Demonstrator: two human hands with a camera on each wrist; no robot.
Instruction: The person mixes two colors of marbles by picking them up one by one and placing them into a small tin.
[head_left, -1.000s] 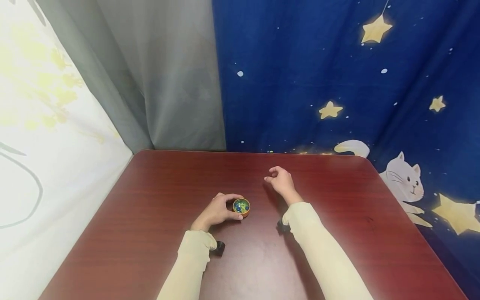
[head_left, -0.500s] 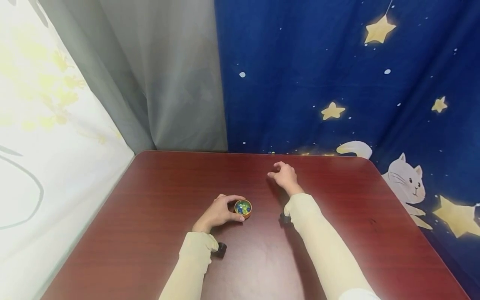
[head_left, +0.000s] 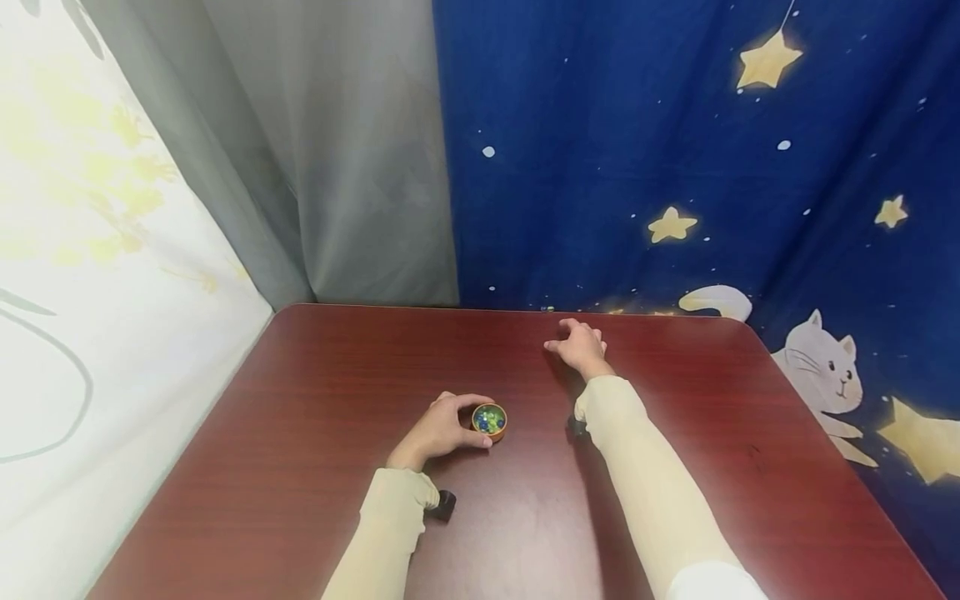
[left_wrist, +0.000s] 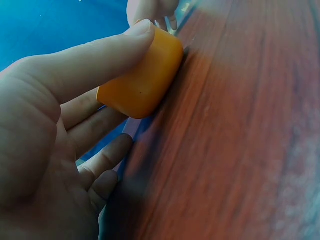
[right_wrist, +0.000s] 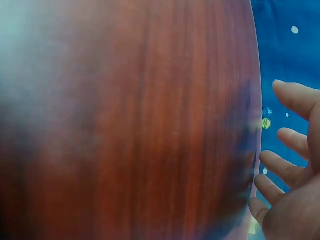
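Note:
A small orange bowl [head_left: 490,436] stands on the table, holding several blue and green glass marbles [head_left: 489,419]. My left hand [head_left: 442,429] grips it from the left, thumb on the near side and fingers on the far side. The left wrist view shows the thumb against the orange bowl [left_wrist: 145,80], its contents hidden. Near the table's far edge, my right hand [head_left: 582,346] reaches out with fingers spread and loosely bent, holding nothing. Just past its thumb and index finger, a yellow-green marble [right_wrist: 266,123] and a blue marble [right_wrist: 268,112] show at the edge.
The reddish-brown wooden table [head_left: 337,358] has rounded far corners. Behind it hang a grey curtain [head_left: 367,167] and a blue curtain [head_left: 570,183] with stars and a cat. A pale curtain [head_left: 90,350] hangs along the left side.
My right hand has moved farther forward, closer to the far edge, and slightly right. The left hand keeps its hold on the bowl, which stays in place. The head view has shifted slightly.

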